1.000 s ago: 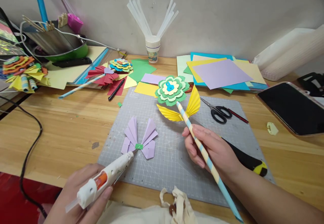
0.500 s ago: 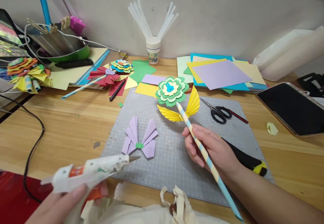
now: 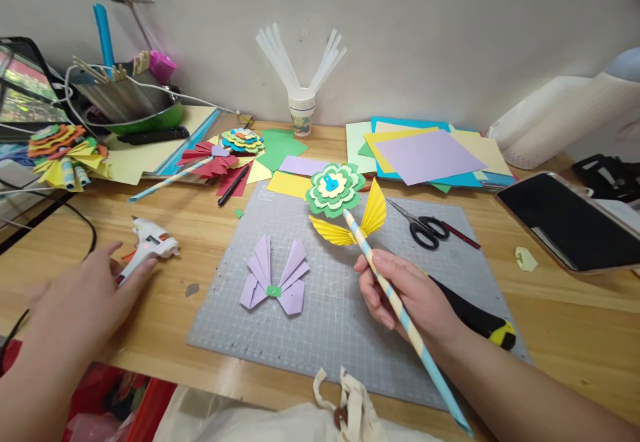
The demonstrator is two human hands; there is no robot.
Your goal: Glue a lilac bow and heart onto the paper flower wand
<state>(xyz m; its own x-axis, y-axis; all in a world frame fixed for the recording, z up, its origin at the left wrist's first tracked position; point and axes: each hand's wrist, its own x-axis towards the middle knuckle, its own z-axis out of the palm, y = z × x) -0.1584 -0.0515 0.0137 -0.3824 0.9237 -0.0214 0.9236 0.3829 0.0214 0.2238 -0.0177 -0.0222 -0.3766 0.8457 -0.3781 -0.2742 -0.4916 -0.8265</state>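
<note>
My right hand (image 3: 405,289) grips the striped blue-and-cream stem of a paper flower (image 3: 336,189), held tilted over the grey cutting mat (image 3: 340,355). Its head has layered green and cream petals, with folded yellow paper leaves (image 3: 374,210) below. A white hot glue gun (image 3: 151,239) lies on the table at the left. Around its handle my left hand (image 3: 90,295) is spread, fingers apart; whether the thumb touches the handle I cannot tell. On the mat lies a folded purple paper bow (image 3: 274,275) with a green centre strip.
Scissors (image 3: 423,229), a dark red pen (image 3: 459,234) and a black-and-yellow handled tool (image 3: 473,312) lie on the mat's right. A tablet (image 3: 575,222) is at far right. Behind stand a paper cup (image 3: 301,117), coloured paper sheets (image 3: 430,155) and a finished red-leaved flower (image 3: 213,155).
My left hand has moved left and away with the glue gun, which now lies on the table with the fingers loosened. The right hand still holds the flower in nearly the same place.
</note>
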